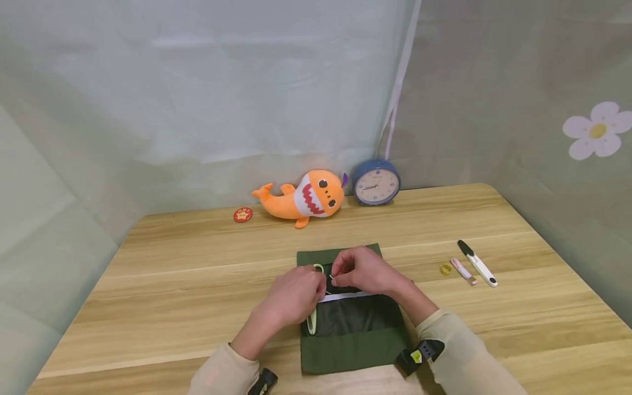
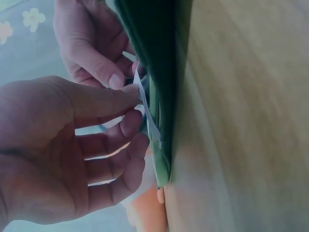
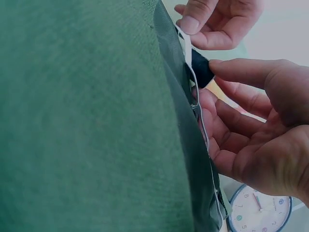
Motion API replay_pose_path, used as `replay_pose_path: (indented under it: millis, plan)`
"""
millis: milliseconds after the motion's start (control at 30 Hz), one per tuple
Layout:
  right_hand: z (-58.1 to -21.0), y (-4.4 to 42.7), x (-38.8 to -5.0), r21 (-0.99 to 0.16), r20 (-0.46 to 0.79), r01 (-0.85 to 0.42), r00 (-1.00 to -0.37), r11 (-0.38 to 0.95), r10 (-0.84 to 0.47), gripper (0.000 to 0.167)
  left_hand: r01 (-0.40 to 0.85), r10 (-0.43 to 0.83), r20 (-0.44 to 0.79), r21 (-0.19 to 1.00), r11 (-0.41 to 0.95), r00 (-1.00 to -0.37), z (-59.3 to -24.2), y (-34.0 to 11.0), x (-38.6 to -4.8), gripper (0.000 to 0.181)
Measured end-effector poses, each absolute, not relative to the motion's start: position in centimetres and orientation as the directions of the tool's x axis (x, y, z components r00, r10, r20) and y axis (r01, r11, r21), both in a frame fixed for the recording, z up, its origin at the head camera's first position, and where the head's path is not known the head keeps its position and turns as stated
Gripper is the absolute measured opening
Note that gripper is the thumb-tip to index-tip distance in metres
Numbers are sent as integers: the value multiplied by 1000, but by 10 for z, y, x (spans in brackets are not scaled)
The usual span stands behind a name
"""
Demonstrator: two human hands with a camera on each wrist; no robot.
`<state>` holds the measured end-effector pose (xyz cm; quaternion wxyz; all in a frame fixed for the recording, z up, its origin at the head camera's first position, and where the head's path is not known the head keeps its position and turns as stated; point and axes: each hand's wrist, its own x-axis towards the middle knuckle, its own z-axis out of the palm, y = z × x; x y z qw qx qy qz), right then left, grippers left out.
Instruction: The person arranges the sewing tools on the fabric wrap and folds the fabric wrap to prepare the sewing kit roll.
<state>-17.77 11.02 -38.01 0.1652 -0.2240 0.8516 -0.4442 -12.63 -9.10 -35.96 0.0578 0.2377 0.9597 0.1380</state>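
Observation:
A dark green fabric pouch point(image 1: 350, 351) lies unfolded on the table, with a white elastic band point(image 1: 345, 296) across its dark lining. My left hand point(image 1: 296, 293) is over its left side, thumb and forefinger pinching the band point(image 2: 143, 94). My right hand point(image 1: 365, 269) is beside it over the upper part; its thumb and fingers pinch a small dark piece point(image 3: 202, 67) behind the band. What that piece is cannot be made out. A slim light-green tool point(image 1: 312, 323) with a looped end lies along the pouch's left side, partly hidden by my left hand.
An orange plush shark point(image 1: 281, 207), a blue alarm clock point(image 1: 376, 184) and a round red badge point(image 1: 243, 214) are at the back. To the right lie a gold ring point(image 1: 446, 269), a short pink USB cable point(image 1: 463, 271) and a black-and-white slim tool point(image 1: 478, 263).

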Motion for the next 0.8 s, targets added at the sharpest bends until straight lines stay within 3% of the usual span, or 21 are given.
replay_pose_path:
  millis: [300,800]
  plan:
    - [-381,110,-178,-819,-85,-256,-831,514,-549,4,429,479,-84,328,842,-874,-356,-92,-126,24]
    - [-379,109,-181,-791,-97,-302,-797,533,-596,11,461,504,-78,303,834,-860,-359,-93,-125,21]
